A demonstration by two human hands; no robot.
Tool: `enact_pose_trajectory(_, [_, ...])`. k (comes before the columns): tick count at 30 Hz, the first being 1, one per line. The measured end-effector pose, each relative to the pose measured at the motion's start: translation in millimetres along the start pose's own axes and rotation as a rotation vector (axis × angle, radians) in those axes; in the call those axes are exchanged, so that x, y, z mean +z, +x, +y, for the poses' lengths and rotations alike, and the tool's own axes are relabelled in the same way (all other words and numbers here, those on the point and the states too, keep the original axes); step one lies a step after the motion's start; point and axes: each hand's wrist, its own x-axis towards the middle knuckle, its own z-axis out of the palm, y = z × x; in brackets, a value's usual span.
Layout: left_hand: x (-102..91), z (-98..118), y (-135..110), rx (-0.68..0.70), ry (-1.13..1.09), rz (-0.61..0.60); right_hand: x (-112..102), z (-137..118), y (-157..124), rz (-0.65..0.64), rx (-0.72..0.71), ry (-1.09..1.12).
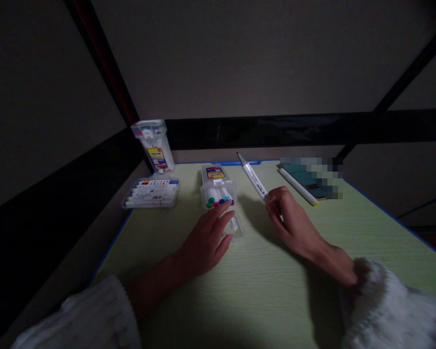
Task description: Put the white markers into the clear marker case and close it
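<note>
A white marker (253, 179) is pinched by its lower end in my right hand (289, 219), its dark tip bare and pointing up and away. My left hand (208, 236) has its fingers apart, over the near end of a clear plastic marker case (218, 183) that lies on the table. Several white markers with green, pink, blue and purple ends show inside that case. The case's clear lid (237, 231) hangs toward me, partly hidden behind my left fingers.
To the left lies a second clear case (152, 194) of markers, with an upright marker case (155, 148) behind it. On the right, a white marker with a yellow end (298, 187) rests against a teal booklet (305, 179), partly blurred. The green table (218, 300) has a blue edge.
</note>
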Motion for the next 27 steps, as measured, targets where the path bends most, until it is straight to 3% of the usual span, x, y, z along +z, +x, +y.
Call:
enact_pose_trajectory(12, [-0.8,1.3,0.7,0.032,-0.005,0.013,-0.4,-2.7,-0.5,0.024,-0.092,0.017])
enact_pose_trajectory(27, [-1.2,0.8,0.9,0.063,0.022,-0.001,-1.0,-7.7,-0.8,-0.037,-0.176,0.0])
